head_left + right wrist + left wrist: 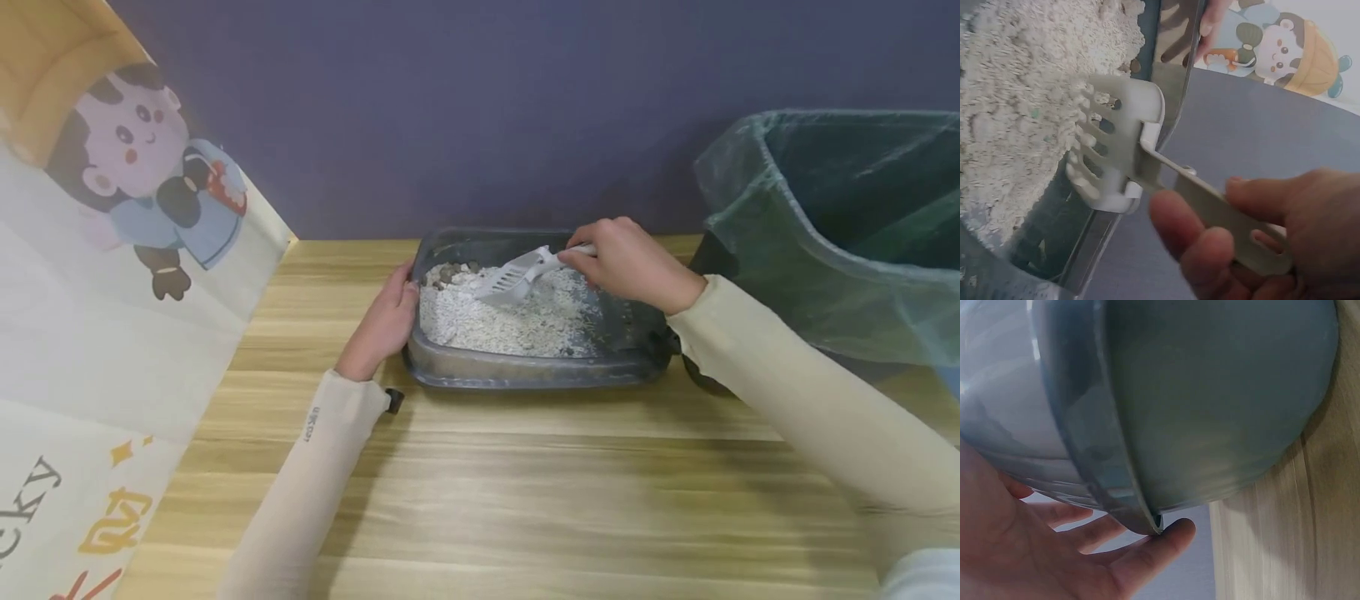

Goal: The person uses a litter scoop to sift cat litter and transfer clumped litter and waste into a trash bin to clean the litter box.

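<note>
A grey plastic tray [495, 367] holds pale granular litter [495, 325], with darker clumps [450, 273] in its far left corner. My right hand [630, 262] pinches the handle of a white slotted scoop [510, 282]; in the right wrist view the slotted head of the scoop [1116, 140] is tilted, its tines at the litter [1022, 100]. My left hand [384, 325] lies against the tray's left end. The left wrist view shows that hand [1066, 550] with fingers spread along the tray's rim [1122, 506].
Right of the tray stands a dark bin lined with a translucent green bag [817, 275]. The tray rests on a wooden table [487, 500] against a purple-blue wall [450, 117]. A white panel with a cartoon figure [135, 167] rises at the left.
</note>
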Tool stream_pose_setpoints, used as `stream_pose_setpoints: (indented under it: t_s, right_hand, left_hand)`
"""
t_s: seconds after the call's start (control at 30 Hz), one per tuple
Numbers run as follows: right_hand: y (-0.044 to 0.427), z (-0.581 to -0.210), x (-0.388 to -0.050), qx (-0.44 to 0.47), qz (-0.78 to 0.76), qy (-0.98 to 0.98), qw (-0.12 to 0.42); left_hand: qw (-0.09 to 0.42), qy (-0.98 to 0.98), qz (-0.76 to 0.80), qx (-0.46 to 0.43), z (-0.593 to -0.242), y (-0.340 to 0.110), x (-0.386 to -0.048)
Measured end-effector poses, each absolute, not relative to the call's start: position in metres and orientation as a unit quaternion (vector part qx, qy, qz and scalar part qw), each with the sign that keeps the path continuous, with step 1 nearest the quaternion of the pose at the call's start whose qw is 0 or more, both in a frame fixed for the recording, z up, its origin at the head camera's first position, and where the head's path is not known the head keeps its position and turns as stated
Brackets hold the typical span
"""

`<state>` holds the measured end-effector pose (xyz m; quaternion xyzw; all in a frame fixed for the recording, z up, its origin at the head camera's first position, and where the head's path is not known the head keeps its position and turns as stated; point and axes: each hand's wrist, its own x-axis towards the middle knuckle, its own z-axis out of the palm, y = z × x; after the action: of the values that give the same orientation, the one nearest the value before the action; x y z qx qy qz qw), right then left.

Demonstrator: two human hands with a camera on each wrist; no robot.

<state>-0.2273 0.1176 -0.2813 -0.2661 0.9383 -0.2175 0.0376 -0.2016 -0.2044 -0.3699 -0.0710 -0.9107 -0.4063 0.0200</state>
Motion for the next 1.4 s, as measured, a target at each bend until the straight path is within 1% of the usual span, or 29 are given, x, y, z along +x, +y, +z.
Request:
stream_pose_setpoints:
  t_s: [0.2,0.47,0.6,0.77,0.9,1.03,1.2,1.4]
  right_hand:
    - [0.108,-0.273,-0.244,-0.267,-0.185,0.939,0.11]
    - [0.095,-0.277,-0.26,-0.272,-0.158,0.936,0.159]
    - [0.093,-0.276,-0.261,-0.271,-0.154,0.934,0.174]
    - [0.091,-0.257,-0.26,-0.269,-0.127,0.935,0.192]
    - [0.078,-0.242,-0.263,-0.277,-0.094,0.934,0.203]
    - [0.065,-0.236,-0.266,-0.272,-0.07,0.934,0.219]
    - [0.059,-0.246,-0.268,-0.253,-0.07,0.937,0.229]
    - [0.078,-0.275,-0.272,-0.272,-0.092,0.931,0.223]
  left_hand:
    - [0.019,-0.911,-0.407,-0.07,-0.371,-0.203,-0.202]
    - [0.026,-0.912,-0.403,-0.076,-0.37,-0.204,-0.201]
    - [0.023,-0.913,-0.401,-0.073,-0.369,-0.204,-0.2]
    - [0.02,-0.912,-0.403,-0.072,-0.369,-0.204,-0.2]
    - [0.023,-0.912,-0.402,-0.071,-0.369,-0.205,-0.2]
    - [0.023,-0.913,-0.401,-0.073,-0.368,-0.203,-0.201]
    - [0.019,-0.913,-0.401,-0.071,-0.368,-0.203,-0.2]
    - [0.02,-0.914,-0.4,-0.071,-0.368,-0.203,-0.201]
